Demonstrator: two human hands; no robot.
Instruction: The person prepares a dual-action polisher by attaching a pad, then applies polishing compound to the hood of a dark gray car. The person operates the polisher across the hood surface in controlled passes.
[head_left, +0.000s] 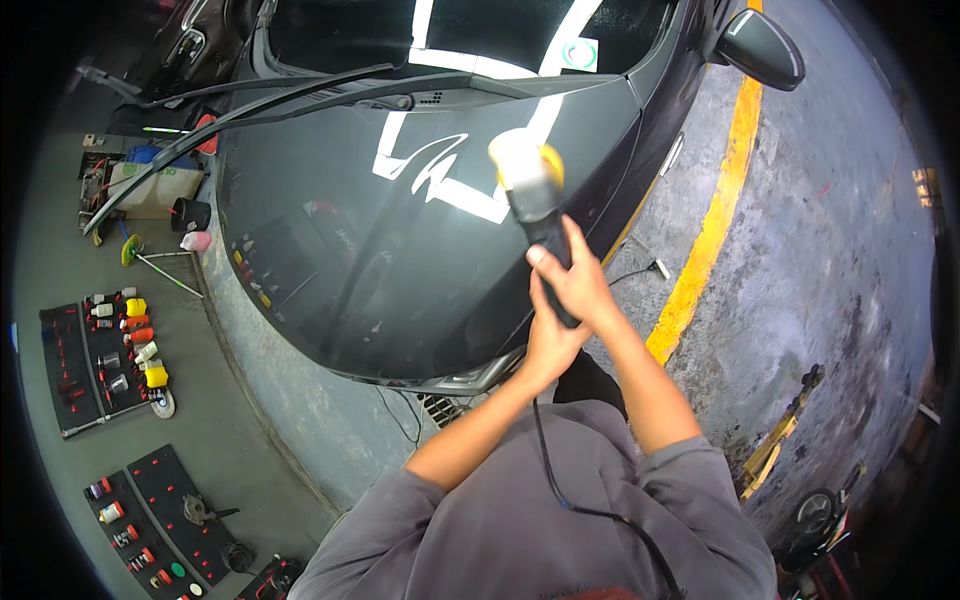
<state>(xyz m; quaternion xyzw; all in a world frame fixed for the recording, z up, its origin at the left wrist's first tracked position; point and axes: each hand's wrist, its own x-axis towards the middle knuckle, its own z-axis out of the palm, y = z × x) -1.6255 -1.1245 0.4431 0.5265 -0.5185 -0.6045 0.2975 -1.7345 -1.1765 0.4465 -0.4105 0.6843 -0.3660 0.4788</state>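
Nearest, a grey shirt [500, 480] fills the lower middle of the view, with a black cord [542, 440] running down across it from the tool's lower end. The left grip [553, 345], a bare hand, is curled round the low end of the handle. The right grip [578, 285], just above and touching it, is wrapped round the handle higher up, fingers bent. So 2 bare hands clasp 1 tool.

That corded tool [538, 205] tilts up and away, black along its body, with a blurred yellow-and-white head. The head overlaps the car's dark grey hood [430, 290] toward its right side; whether it touches the paint, I cannot tell. White reflections bend across the hood beside it.

Off to the left are 2 dark panels: the lower panel [165, 480] carries small bottles, the upper panel [85, 365] yellow, orange and pale ones. To the right, a yellow stripe [705, 240] crosses the stained floor [800, 270]. Farthest lie a black bucket [190, 214], the windshield [340, 35] and a side mirror [760, 50].
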